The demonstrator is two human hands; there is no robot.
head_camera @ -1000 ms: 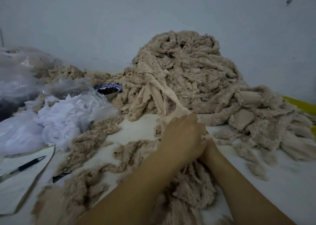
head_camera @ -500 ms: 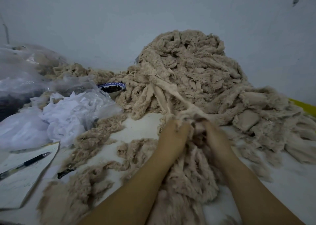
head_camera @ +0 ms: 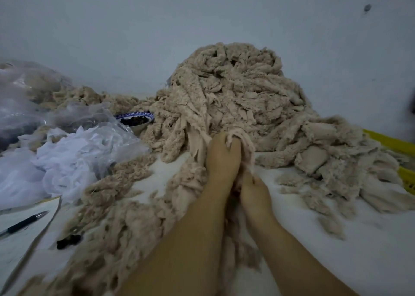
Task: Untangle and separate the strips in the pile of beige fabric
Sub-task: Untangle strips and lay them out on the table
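I see my left hand (head_camera: 221, 158) clamped on a bunch of beige strips (head_camera: 197, 143), with the pile (head_camera: 235, 98) just beyond it. My right hand (head_camera: 254, 191) touches it from behind, fingers curled into the same bunch.

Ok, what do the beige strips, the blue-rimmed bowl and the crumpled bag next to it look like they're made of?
Beige strips: soft fleecy fabric, matte; one face looks fuzzy, the other smoother, edges frayed. Blue-rimmed bowl: probably glazed ceramic; glossy white wall, painted blue band. Crumpled bag: thin clear plastic film; translucent, with shiny creases.
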